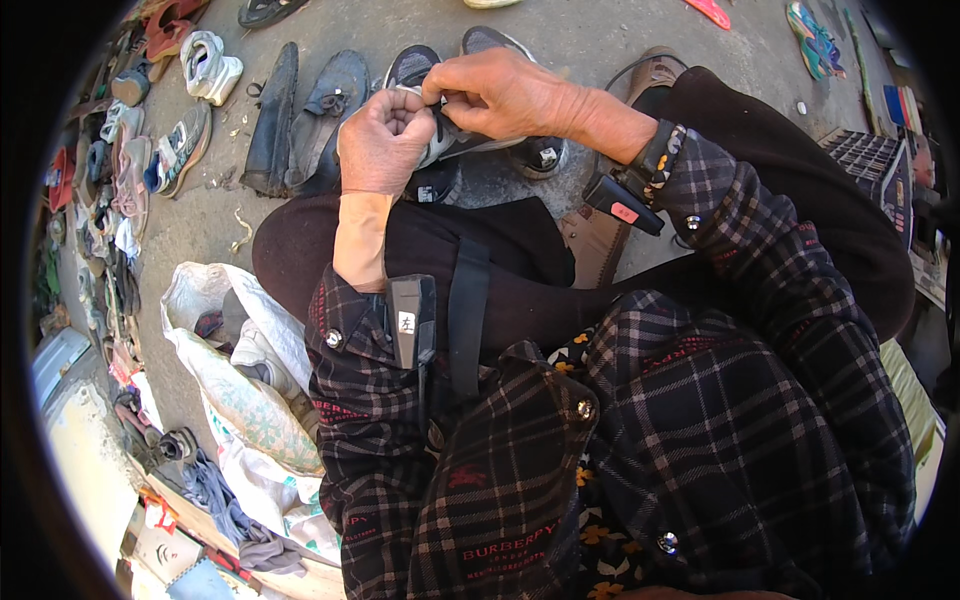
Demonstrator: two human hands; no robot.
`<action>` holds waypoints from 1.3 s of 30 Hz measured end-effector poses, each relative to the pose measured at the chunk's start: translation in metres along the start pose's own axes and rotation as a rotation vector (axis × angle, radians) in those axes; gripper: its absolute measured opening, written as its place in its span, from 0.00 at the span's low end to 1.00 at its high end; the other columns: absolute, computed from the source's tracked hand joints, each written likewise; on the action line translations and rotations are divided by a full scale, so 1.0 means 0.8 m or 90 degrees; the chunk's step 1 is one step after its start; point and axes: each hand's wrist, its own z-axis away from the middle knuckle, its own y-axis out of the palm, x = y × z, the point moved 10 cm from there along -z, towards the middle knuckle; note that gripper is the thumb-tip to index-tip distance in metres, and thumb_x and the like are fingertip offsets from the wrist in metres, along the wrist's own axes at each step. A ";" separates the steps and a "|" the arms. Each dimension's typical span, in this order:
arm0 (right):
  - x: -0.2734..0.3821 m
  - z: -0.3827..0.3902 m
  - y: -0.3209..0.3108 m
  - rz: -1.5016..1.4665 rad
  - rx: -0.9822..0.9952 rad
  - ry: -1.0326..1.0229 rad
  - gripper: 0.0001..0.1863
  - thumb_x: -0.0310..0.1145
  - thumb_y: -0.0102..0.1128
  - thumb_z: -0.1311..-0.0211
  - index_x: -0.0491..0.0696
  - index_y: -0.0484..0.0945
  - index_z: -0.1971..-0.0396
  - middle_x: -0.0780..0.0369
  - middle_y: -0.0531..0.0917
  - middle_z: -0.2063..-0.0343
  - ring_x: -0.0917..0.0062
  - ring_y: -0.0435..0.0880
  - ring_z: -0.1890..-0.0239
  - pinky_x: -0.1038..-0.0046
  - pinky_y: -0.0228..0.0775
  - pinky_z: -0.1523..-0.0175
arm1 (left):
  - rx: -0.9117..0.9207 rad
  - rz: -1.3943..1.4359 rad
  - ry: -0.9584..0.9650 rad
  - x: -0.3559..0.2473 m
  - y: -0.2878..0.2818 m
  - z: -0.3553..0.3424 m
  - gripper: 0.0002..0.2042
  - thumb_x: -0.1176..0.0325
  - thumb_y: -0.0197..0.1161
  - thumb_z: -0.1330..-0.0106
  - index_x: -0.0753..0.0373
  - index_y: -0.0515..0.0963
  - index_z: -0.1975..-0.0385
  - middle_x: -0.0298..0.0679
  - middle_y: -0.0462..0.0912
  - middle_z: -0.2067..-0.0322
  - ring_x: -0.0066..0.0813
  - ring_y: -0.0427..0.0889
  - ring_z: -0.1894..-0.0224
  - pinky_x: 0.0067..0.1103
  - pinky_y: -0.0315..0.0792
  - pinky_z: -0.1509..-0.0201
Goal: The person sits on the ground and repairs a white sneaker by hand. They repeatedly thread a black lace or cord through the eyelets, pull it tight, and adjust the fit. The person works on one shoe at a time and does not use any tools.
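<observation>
My left hand (385,145) and my right hand (505,92) meet above my lap, fingertips almost touching. Both are closed in a pinch. A small dark strip shows between them, too small and covered to name. Just beyond and under the hands is a pair of dark grey sneakers (412,66) with pale soles, partly hidden by my fingers. To the left of my left hand stand a worn black shoe (272,120) and a grey laced shoe (330,105). Dark devices are strapped to both wrists.
A white sack (265,420) holding shoes stands at my left. Farther left, a white sneaker (210,68) and a striped sneaker (182,148) lie near rows of other shoes. At right are a plastic crate (868,158) and a teal shoe (815,42). My bent legs frame the work area.
</observation>
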 end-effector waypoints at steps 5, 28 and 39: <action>-0.001 0.000 0.000 0.043 0.016 -0.001 0.08 0.25 0.56 0.53 0.47 0.73 0.69 0.58 0.75 0.84 0.67 0.74 0.82 0.70 0.65 0.76 | 0.014 0.016 0.007 -0.002 0.004 0.002 0.06 0.74 0.62 0.50 0.69 0.77 0.73 0.29 0.76 0.81 0.11 0.72 0.79 0.11 0.69 0.73; -0.035 0.002 0.007 -0.144 0.006 0.105 0.05 0.28 0.58 0.56 0.43 0.74 0.77 0.63 0.76 0.76 0.77 0.75 0.75 0.75 0.69 0.69 | -0.015 -0.068 0.055 -0.016 0.002 0.006 0.04 0.75 0.61 0.53 0.67 0.76 0.77 0.32 0.75 0.84 0.14 0.71 0.81 0.13 0.68 0.75; -0.018 -0.002 0.011 0.008 0.082 0.053 0.09 0.23 0.56 0.55 0.43 0.71 0.70 0.61 0.75 0.71 0.75 0.75 0.73 0.78 0.69 0.69 | -0.004 -0.096 0.105 -0.021 0.008 0.004 0.06 0.75 0.61 0.50 0.67 0.75 0.73 0.33 0.76 0.80 0.15 0.72 0.80 0.14 0.69 0.74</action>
